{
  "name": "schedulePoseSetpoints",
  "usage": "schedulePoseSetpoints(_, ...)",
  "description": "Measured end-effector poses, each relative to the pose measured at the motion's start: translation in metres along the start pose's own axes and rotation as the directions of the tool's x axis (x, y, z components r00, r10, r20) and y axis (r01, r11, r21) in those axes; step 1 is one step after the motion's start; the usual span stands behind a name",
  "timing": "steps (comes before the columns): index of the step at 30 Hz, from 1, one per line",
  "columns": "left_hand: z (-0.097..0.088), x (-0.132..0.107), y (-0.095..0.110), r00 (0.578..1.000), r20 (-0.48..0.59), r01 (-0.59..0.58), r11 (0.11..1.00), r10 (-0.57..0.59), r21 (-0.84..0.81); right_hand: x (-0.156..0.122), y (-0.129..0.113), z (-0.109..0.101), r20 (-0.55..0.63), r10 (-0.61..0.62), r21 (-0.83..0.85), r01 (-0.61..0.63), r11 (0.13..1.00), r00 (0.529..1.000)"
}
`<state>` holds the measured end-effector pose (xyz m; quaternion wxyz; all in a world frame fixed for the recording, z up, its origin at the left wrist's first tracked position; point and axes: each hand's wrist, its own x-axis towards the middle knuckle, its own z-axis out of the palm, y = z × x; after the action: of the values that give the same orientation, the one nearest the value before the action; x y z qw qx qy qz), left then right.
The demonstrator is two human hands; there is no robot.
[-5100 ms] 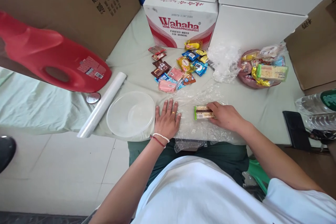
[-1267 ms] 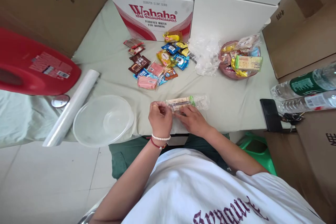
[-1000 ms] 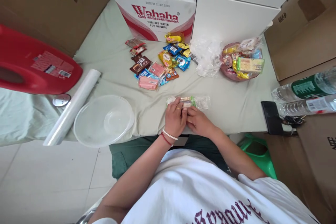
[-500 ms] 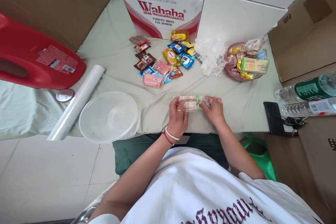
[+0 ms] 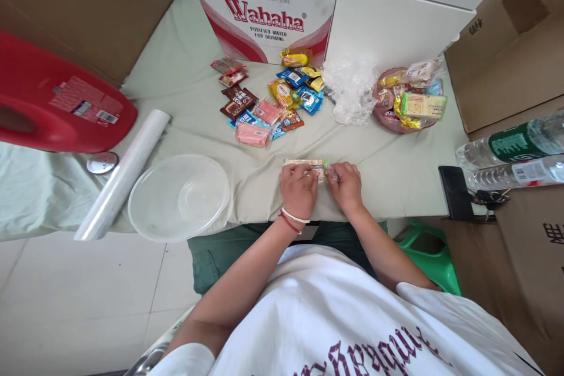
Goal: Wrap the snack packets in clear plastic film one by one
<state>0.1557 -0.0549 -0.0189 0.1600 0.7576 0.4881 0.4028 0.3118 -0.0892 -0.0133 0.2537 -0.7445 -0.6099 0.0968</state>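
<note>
- Moved inward since half a second ago: right hand (image 5: 346, 189), now nearer to left hand (image 5: 300, 192), with loose end of clear wrap (image 5: 333, 173) gathered shorter.
- Left hand curled over snack packet (image 5: 307, 162) on counter (image 5: 251, 194), gripping its near side, probably to keep it steady.
- Right hand closed in pinch on clear wrap at packet's right end, seemingly to control slack.
- To left, round container (image 5: 154, 211) and film roll (image 5: 123, 176), just beside each other, maybe to leave room for hands.
- Farther, wrapped snacks (image 5: 253, 134) loosely heaped before white-and-red carton (image 5: 273, 47).
- To right of heap, crumpled plastic (image 5: 350, 91), then pink bowl (image 5: 396, 127), keeping more snacks together.
</note>
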Motion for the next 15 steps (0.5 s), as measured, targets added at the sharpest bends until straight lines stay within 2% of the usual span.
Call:
schedulePoseSetpoints(3, 0.008, -0.002, 0.011, 0.994, 0.056, -0.092, 0.993, 0.096, -0.072, -0.001, -0.002, 0.002, -0.012, -0.021, 0.044, 0.021, 0.999, 1.0)
schedulePoseSetpoints(5, 0.006, -0.004, 0.015, 0.991, 0.034, -0.124, 0.984, 0.129, -0.131, -0.001, -0.002, 0.003, -0.018, -0.025, 0.061, 0.026, 0.998, 1.0)
schedulePoseSetpoints(8, -0.009, -0.008, 0.02, 0.985, -0.074, -0.164, 0.973, 0.153, -0.165, -0.001, -0.004, 0.002, -0.013, -0.023, 0.026, 0.023, 0.999, 1.0)
schedulePoseSetpoints(11, -0.032, -0.018, 0.022, 0.963, -0.149, -0.237, 0.969, 0.225, -0.066, 0.0, -0.006, 0.002, -0.004, -0.016, -0.001, 0.016, 1.0, 1.0)
schedulePoseSetpoints(13, -0.044, -0.025, 0.018, 0.972, -0.16, -0.169, 0.985, 0.171, 0.028, 0.0, -0.006, 0.003, -0.001, -0.015, -0.002, 0.015, 1.0, 1.0)
schedulePoseSetpoints(15, -0.052, -0.027, 0.006, 0.988, -0.156, 0.006, 0.996, 0.008, 0.088, 0.0, -0.006, 0.004, -0.003, -0.016, 0.0, 0.016, 1.0, 1.0)
